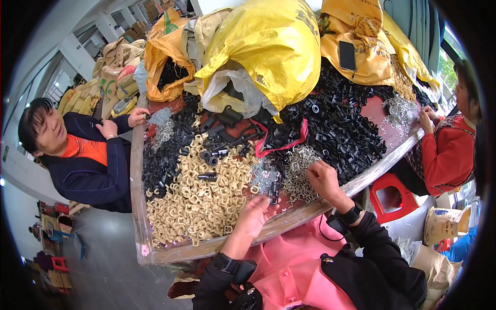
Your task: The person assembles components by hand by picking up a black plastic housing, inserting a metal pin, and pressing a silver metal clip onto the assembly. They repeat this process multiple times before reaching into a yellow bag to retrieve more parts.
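Nearest you is your pink garment (pixel 299 253), then the wooden rim of the bench (pixel 201 249). Just past it, your left hand (pixel 254 214) pinches a small black part (pixel 274 191) between its fingers. Your right hand (pixel 325 181) bends its fingers at a silver hook pile (pixel 298 168); I cannot tell whether they grip one. Beyond rises a yellow sack (pixel 268 51).

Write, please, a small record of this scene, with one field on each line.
Left grip: holds a small black part
Right grip: at the silvery metal pieces; whether it holds one is unclear
Front left heap: tan loops
Far side: large yellow bag; dark phone on an orange bag
Co-workers: person in dark jacket, left; person with red sleeves, right
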Demonstrator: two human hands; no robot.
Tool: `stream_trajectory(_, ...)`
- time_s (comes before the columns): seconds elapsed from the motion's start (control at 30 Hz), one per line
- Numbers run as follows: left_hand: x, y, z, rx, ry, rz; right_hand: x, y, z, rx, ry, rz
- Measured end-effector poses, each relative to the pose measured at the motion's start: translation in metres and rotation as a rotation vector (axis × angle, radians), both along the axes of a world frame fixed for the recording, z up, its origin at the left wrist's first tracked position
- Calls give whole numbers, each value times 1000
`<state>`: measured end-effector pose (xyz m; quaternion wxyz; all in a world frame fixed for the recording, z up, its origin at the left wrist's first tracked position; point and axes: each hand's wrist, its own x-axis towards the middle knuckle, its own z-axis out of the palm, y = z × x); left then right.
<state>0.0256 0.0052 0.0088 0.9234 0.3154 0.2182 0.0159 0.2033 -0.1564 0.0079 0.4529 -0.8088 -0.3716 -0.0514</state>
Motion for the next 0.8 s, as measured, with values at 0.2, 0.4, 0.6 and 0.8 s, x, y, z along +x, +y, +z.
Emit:
stream_trajectory(0.2,1,-5,9,17,-76,4,-13,-3,2,147,863,332)
stream_trajectory(0.4,2,-11,19,-4,-207,-34,-38,6,24,176,1076,504)
stream_trajectory(0.6,-1,-11,23,-18,-259,-74,-44,10,24,140,1024,662)
stream_trajectory(0.8,-4,-8,18,-44,-260,-82,-57,11,35,142,736,607)
